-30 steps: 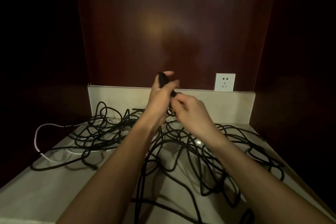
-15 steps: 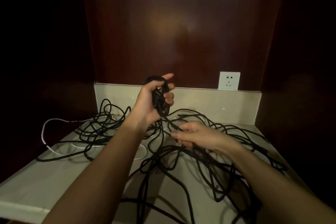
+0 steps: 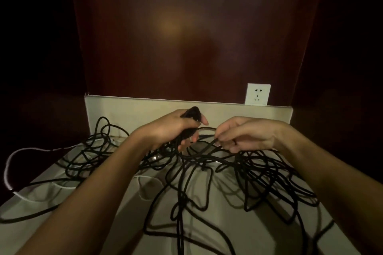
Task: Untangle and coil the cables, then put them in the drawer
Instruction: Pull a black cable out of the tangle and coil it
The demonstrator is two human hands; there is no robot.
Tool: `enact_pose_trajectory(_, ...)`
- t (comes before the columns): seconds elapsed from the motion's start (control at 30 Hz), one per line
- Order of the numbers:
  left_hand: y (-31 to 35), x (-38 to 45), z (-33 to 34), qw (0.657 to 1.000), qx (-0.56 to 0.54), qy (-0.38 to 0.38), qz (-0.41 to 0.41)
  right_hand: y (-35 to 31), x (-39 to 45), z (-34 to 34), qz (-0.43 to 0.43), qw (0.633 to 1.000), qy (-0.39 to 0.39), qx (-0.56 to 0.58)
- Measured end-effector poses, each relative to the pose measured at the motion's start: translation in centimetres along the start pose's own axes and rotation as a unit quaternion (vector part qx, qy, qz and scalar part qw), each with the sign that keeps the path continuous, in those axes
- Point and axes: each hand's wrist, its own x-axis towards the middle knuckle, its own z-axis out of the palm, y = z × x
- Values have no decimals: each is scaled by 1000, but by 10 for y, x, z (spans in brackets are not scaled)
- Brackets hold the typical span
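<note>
Here, at the centre of the frame, the left hand (image 3: 176, 128) keeps its grip clamped on a small black coil (image 3: 191, 112), probably cable. The right hand (image 3: 246, 134) pinches one strand of the black cables (image 3: 207, 172), tangled across the lower bench (image 3: 51, 213).

left hand (image 3: 176, 128) lowered with coil (image 3: 191, 113) | right hand (image 3: 246, 133) rose, now pinching black cable (image 3: 204, 149)

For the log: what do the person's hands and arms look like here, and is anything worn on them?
Both forearms are bare as far as the frame shows, with no sleeves in view. The left hand and right hand wear no gloves, and no watch or bracelet shows at either wrist. The dim light leaves finer marks, such as a ring, unclear.
</note>
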Motion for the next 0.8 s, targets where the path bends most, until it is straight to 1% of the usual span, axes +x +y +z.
enact_pose_trajectory(0.03, -3, 2, -3, 1000, 3, 8, 7, -3, -2, 1, 6, 1000, -5, -18)
enact_pose_trajectory(0.1, -7, 5, -3, 1000, -3, 24, 19, -8, -2, 7, 23, 992, 19, -120)
enact_pose_trajectory(0.17, -8, 5, 1, 997, -59, 44, 30, -12, 3, 16, 21, 975, 47, -216)
enact_pose_trajectory(0.2, -7, 6, 3, 993, -98, 57, 33, -13, 6, 22, 16, 967, 66, -246)
enact_pose_trajectory(0.23, -7, 8, 4, 989, -129, 70, 34, -13, 10, 27, 9, 959, 92, -267)
enact_pose_trajectory(0.27, -8, 11, 4, 987, -134, 87, 35, -12, 14, 31, 1, 951, 122, -283)
enact_pose_trajectory(0.33, -9, 14, 7, 989, -75, 116, 45, -9, 21, 35, -24, 939, 182, -292)
enact_pose_trajectory(0.37, -8, 13, 12, 990, -59, 118, 46, -7, 23, 36, -40, 934, 209, -288)
enact_pose_trajectory(0.47, -6, 10, 26, 991, -119, 67, 5, -5, 25, 36, -73, 910, 247, -324)
enact_pose_trajectory(0.53, -2, 4, 31, 991, -129, 25, -15, -4, 23, 34, -79, 908, 244, -330)
enact_pose_trajectory(0.57, -1, 2, 30, 993, -113, 1, -15, -4, 22, 31, -81, 916, 234, -316)
enact_pose_trajectory(0.63, 2, -3, 30, 999, -43, -27, 14, -8, 17, 28, -82, 936, 193, -284)
enact_pose_trajectory(0.73, 10, -8, 31, 996, 59, -15, 67, -20, 5, 23, -88, 952, 131, -262)
enact_pose_trajectory(0.8, 19, -11, 29, 990, 118, 3, 83, -24, -2, 17, -77, 969, 99, -211)
